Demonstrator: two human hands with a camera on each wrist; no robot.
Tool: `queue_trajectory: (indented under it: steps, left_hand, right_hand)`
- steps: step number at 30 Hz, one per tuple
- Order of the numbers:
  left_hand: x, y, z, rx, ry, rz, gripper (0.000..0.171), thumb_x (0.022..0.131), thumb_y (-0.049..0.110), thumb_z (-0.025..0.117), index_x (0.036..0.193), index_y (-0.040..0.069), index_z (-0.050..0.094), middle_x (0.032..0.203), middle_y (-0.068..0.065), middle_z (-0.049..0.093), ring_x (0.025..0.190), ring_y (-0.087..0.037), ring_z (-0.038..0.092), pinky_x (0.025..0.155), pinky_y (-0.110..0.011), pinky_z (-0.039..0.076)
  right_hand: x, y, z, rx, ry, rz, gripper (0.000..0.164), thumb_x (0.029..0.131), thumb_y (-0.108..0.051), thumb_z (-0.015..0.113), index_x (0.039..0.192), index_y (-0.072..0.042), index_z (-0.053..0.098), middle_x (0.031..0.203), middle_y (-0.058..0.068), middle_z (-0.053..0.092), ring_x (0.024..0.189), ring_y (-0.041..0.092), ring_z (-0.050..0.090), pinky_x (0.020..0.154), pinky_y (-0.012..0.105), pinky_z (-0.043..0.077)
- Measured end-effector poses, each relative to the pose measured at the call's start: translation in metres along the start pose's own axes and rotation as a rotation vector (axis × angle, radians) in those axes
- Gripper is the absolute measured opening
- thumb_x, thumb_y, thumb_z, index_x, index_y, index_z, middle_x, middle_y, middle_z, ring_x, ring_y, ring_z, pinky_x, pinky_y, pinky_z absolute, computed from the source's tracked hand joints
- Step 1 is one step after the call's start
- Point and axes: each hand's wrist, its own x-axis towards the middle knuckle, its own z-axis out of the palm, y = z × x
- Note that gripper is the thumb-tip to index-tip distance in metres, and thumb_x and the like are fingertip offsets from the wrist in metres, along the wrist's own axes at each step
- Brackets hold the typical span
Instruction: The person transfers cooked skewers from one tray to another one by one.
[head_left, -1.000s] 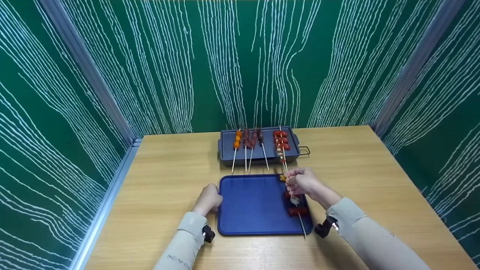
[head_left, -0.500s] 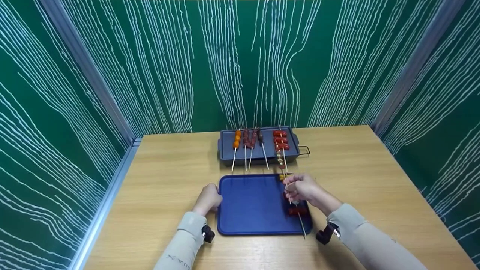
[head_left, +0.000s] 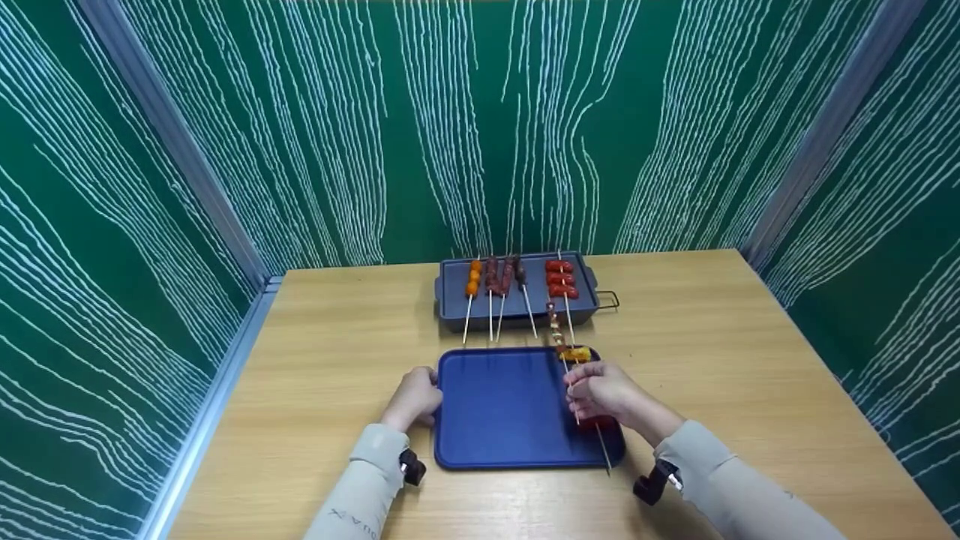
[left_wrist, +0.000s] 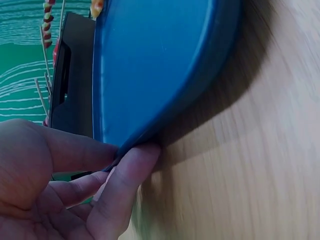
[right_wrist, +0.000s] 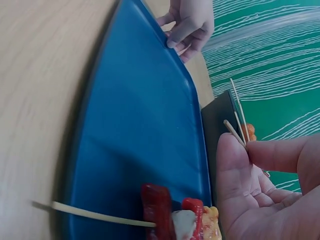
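Observation:
My left hand (head_left: 412,397) pinches the left rim of the blue tray (head_left: 502,412) between thumb and finger; the left wrist view shows this grip up close. Between thumb and fingertips, my right hand (head_left: 611,390) pinches the stick of a skewer with small red and pale pieces (head_left: 555,326). That skewer points away from me, its far tip overlapping the grill's front edge. Along the tray's right side lies another skewer, with a yellow piece (head_left: 575,354), a pale piece (right_wrist: 184,224) and a dark red piece (right_wrist: 156,207); my right hand partly covers it in the head view.
Behind the tray stands a dark grill (head_left: 537,281) with a wire handle (head_left: 609,300) on its right. It carries an orange-ball skewer (head_left: 473,277), several dark meat skewers (head_left: 492,276) and a red sausage skewer (head_left: 562,279). A green wall (head_left: 420,135) rises behind the wooden table (head_left: 337,337).
My right hand has moved toward me, drawing the held skewer back from over the sausage skewer on the grill. The yellow piece now shows more fully. My left hand stays on the tray rim.

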Motion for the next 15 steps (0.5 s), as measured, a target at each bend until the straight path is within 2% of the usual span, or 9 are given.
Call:
queue_trajectory:
  steps: [3, 8, 11, 15]
  left_hand:
    - [-0.008, 0.008, -0.002, 0.01, 0.009, -0.008, 0.02, 0.085, -0.007, 0.047, 0.077, 0.01, 0.053, 0.075, -0.006, 0.055, 0.05, -0.017, 0.062, 0.041, -0.029, 0.059]
    - [-0.009, 0.008, -0.001, 0.009, 0.026, -0.013, 0.019, 0.086, -0.006, 0.048, 0.08, 0.01, 0.055, 0.076, -0.005, 0.055, 0.05, -0.017, 0.063, 0.041, -0.029, 0.059]
    - [-0.009, 0.008, -0.001, 0.001, 0.026, -0.014, 0.016, 0.085, -0.006, 0.049, 0.084, 0.006, 0.059, 0.075, -0.004, 0.053, 0.052, -0.017, 0.063, 0.041, -0.031, 0.059]
    - [-0.009, 0.009, -0.002, -0.015, 0.018, -0.006, 0.028, 0.084, -0.007, 0.049, 0.104, -0.004, 0.067, 0.08, -0.005, 0.055, 0.059, -0.02, 0.064, 0.043, -0.033, 0.061]
  right_hand:
    - [-0.002, 0.004, 0.001, 0.001, -0.009, 0.002, 0.019, 0.094, 0.008, 0.058, 0.112, 0.004, 0.059, 0.08, 0.007, 0.063, 0.067, 0.017, 0.065, 0.059, 0.025, 0.062]
    - [-0.003, 0.01, 0.002, -0.006, -0.008, 0.007, 0.022, 0.092, 0.01, 0.058, 0.114, 0.008, 0.058, 0.081, 0.007, 0.063, 0.067, 0.017, 0.066, 0.059, 0.026, 0.064]
    - [-0.004, 0.013, 0.003, -0.015, -0.008, 0.011, 0.024, 0.091, 0.011, 0.058, 0.115, 0.01, 0.058, 0.079, 0.008, 0.064, 0.066, 0.017, 0.068, 0.059, 0.027, 0.065]
    - [-0.006, 0.016, 0.005, -0.035, -0.016, 0.017, 0.022, 0.092, 0.01, 0.059, 0.114, 0.01, 0.058, 0.077, 0.008, 0.064, 0.065, 0.017, 0.069, 0.06, 0.028, 0.067]
